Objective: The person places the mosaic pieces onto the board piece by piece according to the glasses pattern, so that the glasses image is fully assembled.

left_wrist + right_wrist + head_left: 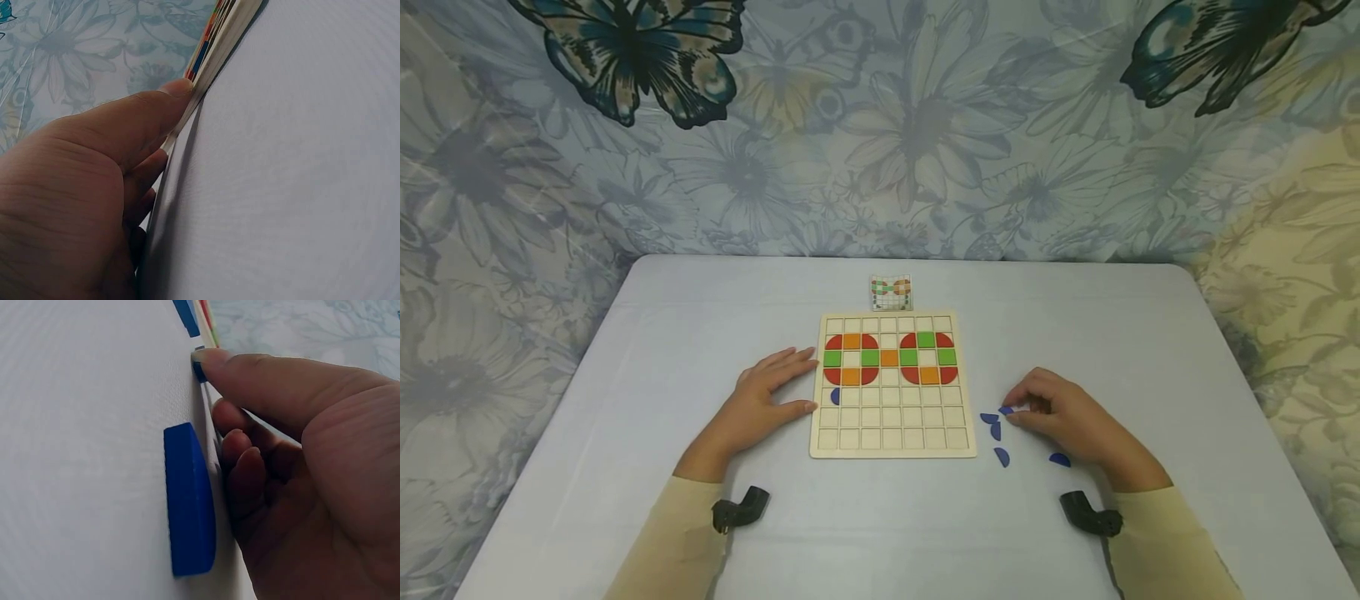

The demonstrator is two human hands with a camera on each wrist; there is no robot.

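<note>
My left hand (760,408) rests beside the pale wooden grid board (891,447), fingers extended, its fingertips and thumb at the left edge. On the board, red, green and orange pieces form two ring shapes joined by an orange square (889,357). Below the left ring lies a blue piece (835,397) with a rounded side. Right of the board, my right hand (1063,417) pinches a small blue half-round piece (199,370) between thumb and fingers, close over the table. Several similar pieces lie around it, among them a blue half-round (1060,459) below the hand.
A small pattern card (891,293) with a matching coloured design stands just behind the board. White cloth covers the table (700,308), and flowered fabric (917,133) hangs behind it. Two more loose blue pieces (989,417) sit near the board's right edge.
</note>
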